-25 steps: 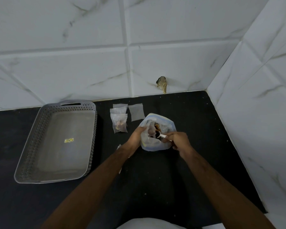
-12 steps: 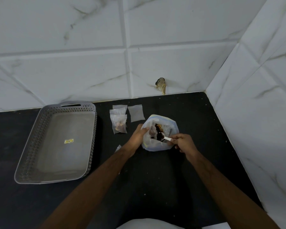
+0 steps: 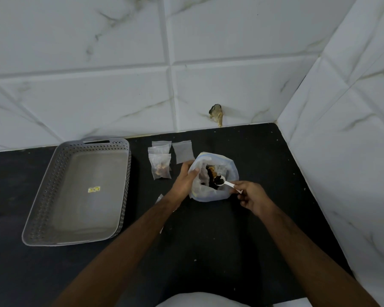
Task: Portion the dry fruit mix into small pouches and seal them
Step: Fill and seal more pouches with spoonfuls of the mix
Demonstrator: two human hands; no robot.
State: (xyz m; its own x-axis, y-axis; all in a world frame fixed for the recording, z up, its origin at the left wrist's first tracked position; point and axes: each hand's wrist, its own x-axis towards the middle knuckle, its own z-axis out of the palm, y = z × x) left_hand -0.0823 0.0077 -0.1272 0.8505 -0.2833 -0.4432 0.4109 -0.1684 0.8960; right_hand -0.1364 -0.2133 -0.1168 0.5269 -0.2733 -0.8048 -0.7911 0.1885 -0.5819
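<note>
Head view shows the right hand (image 3: 252, 197) pinching the white handle of a scoop (image 3: 225, 182), and the change is plain: a second ago the scoop's bowl was buried low in the bag (image 3: 215, 177), with the hand close against the bag's near rim; now the hand has drawn back toward the body and to its own side, and the bowl sits up at the rim, loaded with dark fruit. The left hand (image 3: 185, 181) has not let go; its fingers curl over the bag's left edge with the thumb inside, holding the mouth wide as before. The bag stands between the two hands, the rest of the mix (image 3: 210, 173) dark and tan inside it.

So one portion looks ready to leave the bag. It needs a pouch to go into, and neither hand holds one. Just beyond the left hand lie a filled pouch (image 3: 161, 168) and, behind it, two more overlapping; an empty pouch (image 3: 182, 152) lies flat just past the left fingertips, touching the bag's far edge or nearly so. A scrap of clear plastic (image 3: 159, 198) shows beside the left wrist, mostly hidden by the forearm. Well to the left of the left arm sits a grey tray (image 3: 75, 239).

My guess is the left hand must release the bag and open a pouch while the scoop stays level.
</note>
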